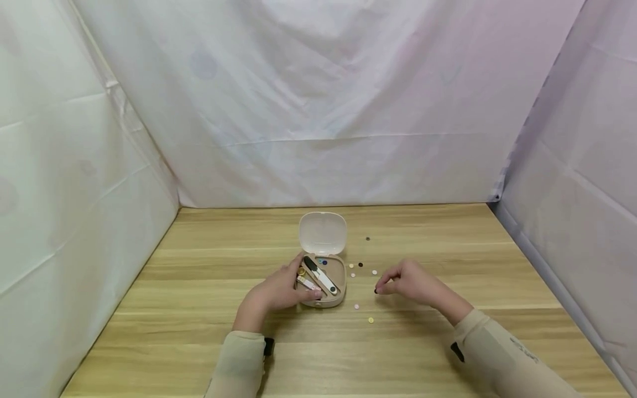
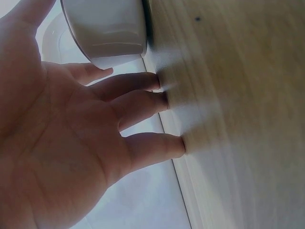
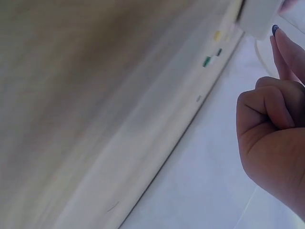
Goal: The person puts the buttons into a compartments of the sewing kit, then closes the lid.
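On the bench (image 1: 199,265), pinching a black button (image 1: 375,291) in the right hand (image 1: 411,282) at four o'clock from the open case (image 1: 322,233), touching that with left hand (image 1: 277,288) outspread; seemingly mid-pickup, next requiring steady carrying.

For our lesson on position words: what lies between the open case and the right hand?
The head view shows a pale yellow button, a dark button and some whitish buttons there on the tabletop.

You wear a beige left sleeve (image 1: 238,359) and a matching right sleeve (image 1: 497,354) with a grey marking (image 1: 524,349), a small black piece (image 1: 269,347) near each cuff (image 1: 470,325), your left hand (image 1: 278,288) and right hand (image 1: 414,283) bare.
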`<act>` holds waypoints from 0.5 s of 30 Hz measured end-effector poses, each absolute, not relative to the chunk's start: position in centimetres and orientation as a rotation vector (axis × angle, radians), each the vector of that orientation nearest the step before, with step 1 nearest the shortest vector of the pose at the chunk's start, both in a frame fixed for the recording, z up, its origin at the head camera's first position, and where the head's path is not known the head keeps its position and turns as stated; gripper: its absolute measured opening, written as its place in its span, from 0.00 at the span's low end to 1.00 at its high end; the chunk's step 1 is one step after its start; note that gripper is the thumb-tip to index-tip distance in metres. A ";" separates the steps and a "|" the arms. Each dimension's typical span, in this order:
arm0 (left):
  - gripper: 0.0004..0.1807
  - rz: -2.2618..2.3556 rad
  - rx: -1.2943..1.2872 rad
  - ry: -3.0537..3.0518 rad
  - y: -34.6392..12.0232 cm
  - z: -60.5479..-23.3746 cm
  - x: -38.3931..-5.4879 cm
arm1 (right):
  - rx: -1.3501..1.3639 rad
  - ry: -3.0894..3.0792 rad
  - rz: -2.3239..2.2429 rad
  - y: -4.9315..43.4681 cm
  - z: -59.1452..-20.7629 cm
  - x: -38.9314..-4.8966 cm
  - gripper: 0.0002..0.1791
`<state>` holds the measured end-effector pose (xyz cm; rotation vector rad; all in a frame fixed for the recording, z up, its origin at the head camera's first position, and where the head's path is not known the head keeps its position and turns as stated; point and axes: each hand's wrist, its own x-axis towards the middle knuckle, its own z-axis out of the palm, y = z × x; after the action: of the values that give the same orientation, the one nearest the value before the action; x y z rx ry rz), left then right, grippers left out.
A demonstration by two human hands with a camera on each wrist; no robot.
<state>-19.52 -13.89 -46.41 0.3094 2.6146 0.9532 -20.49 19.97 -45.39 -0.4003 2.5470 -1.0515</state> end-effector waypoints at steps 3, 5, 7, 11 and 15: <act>0.64 0.946 0.310 2.614 -13.8 -46.6 -19.6 | -0.397 2.535 -1.087 19.8 -45.1 -21.0 0.02; 0.64 0.943 0.307 2.616 -13.9 -46.7 -19.6 | -0.400 2.538 -1.097 19.6 -44.7 -21.3 0.03; 0.64 0.940 0.307 2.616 -13.9 -46.7 -19.6 | -0.392 2.543 -1.098 19.3 -44.4 -21.5 0.03; 0.64 0.934 0.298 2.610 -14.0 -46.6 -19.6 | -0.398 2.570 -1.098 18.5 -43.8 -21.9 0.03; 0.63 0.923 0.296 2.607 -14.0 -46.4 -19.6 | -0.411 2.572 -1.106 17.2 -43.4 -22.3 0.03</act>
<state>-19.59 -14.00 -46.45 0.2965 2.6071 0.9230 -22.29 17.24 -43.36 -0.4113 2.5724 -1.1059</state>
